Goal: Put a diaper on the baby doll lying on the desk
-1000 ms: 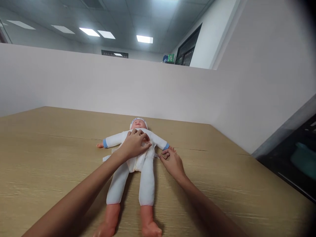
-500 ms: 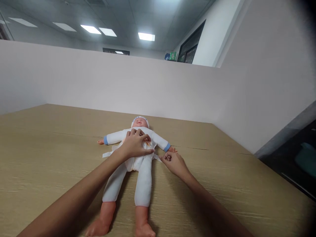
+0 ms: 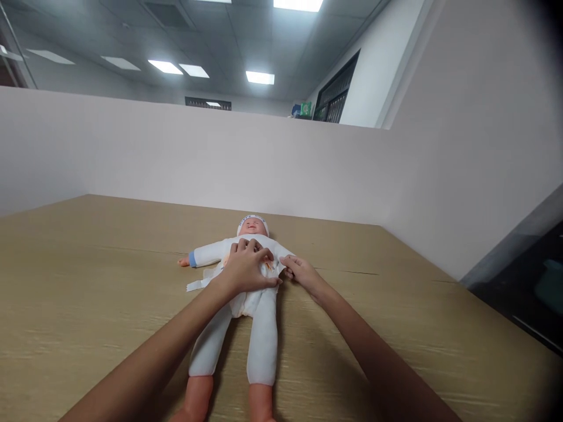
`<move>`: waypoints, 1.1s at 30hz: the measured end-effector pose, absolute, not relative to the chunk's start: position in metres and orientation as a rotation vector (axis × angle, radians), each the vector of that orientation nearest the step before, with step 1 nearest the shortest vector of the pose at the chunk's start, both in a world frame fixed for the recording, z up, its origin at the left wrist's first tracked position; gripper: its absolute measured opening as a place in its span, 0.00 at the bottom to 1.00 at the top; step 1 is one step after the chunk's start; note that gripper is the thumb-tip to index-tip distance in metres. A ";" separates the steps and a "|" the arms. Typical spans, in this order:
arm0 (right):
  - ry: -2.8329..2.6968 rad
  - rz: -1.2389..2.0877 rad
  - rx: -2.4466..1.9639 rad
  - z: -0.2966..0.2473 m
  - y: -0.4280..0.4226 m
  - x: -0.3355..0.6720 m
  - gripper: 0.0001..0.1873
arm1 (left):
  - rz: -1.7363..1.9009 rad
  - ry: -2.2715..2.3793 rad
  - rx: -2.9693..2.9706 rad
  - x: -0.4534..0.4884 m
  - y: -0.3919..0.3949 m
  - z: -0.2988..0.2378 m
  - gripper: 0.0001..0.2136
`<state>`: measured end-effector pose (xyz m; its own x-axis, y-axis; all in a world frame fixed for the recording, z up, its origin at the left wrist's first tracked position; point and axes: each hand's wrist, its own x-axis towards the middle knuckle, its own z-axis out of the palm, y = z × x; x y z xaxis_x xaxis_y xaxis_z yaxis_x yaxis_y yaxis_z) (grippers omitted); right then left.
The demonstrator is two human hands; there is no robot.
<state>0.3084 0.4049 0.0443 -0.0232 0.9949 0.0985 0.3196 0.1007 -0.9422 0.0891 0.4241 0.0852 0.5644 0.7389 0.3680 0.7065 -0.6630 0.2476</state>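
Observation:
A baby doll (image 3: 263, 351) in a white suit lies on its back, head toward the far wall, with a white diaper (image 3: 247, 305) at its hips. My left hand (image 3: 248, 268) lies across the front of the diaper, fingers curled at its upper part and thumb at the side, gripping it against the body. At the diaper's right side, my right hand (image 3: 303, 274) pinches the side flap between thumb and fingers. The left-side tape tab (image 3: 196, 285) of the diaper sticks out loose over the table. My right hand hides the doll's hand on that side.
The doll rests on a wide wood-patterned table (image 3: 109, 328). A low white partition (image 3: 197, 158) rises behind the far edge and continues up the right side. A dark area (image 3: 523, 293) lies beyond the table's right edge.
My right hand has moved up and inward, bringing the diaper's side flap close to the doll's waist. My left hand keeps its place on the diaper. The view has tilted slightly upward.

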 end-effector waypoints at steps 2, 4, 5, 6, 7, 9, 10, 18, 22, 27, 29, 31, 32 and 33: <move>-1.470 1.029 -1.335 0.044 0.410 0.306 0.32 | 0.682 1.266 2.712 0.089 0.423 0.086 0.29; -1.439 1.073 -1.311 0.043 0.411 0.305 0.31 | 0.680 1.266 2.717 0.090 0.423 0.086 0.29; -1.426 1.088 -1.302 0.042 0.411 0.306 0.31 | 0.683 1.264 2.720 0.090 0.424 0.086 0.29; -1.415 1.100 -1.296 0.042 0.409 0.306 0.31 | 0.686 1.261 2.721 0.090 0.424 0.086 0.29; -1.407 1.109 -1.293 0.042 0.408 0.307 0.31 | 0.689 1.259 2.722 0.090 0.424 0.085 0.29; -1.395 1.120 -1.291 0.041 0.405 0.309 0.31 | 0.692 1.259 2.725 0.090 0.424 0.085 0.28; -1.392 1.122 -1.290 0.041 0.404 0.310 0.31 | 0.694 1.263 2.726 0.090 0.423 0.085 0.28; -1.406 1.068 -1.283 0.046 0.404 0.292 0.32 | 0.756 1.276 2.745 0.090 0.422 0.082 0.24; -1.434 0.992 -1.312 0.049 0.411 0.276 0.29 | 0.717 1.298 2.746 0.090 0.423 0.082 0.25; -1.457 0.866 -1.381 0.051 0.412 0.267 0.24 | 0.645 1.290 2.721 0.088 0.426 0.085 0.23; -1.448 0.822 -1.424 0.054 0.409 0.267 0.21 | 0.623 1.286 2.686 0.087 0.429 0.087 0.20; -1.406 0.761 -1.470 0.062 0.402 0.266 0.17 | 0.601 1.284 2.626 0.087 0.431 0.088 0.17; -1.373 0.712 -1.494 0.069 0.397 0.264 0.14 | 0.589 1.284 2.591 0.087 0.432 0.089 0.16; -1.340 0.645 -1.505 0.079 0.389 0.261 0.12 | 0.583 1.291 2.555 0.087 0.432 0.090 0.16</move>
<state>0.2606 0.3894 0.0786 0.2498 0.9448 0.2119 0.4232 0.0903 -0.9015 0.0868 0.4323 0.0900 0.5356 0.8071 0.2483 0.7199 -0.5902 0.3652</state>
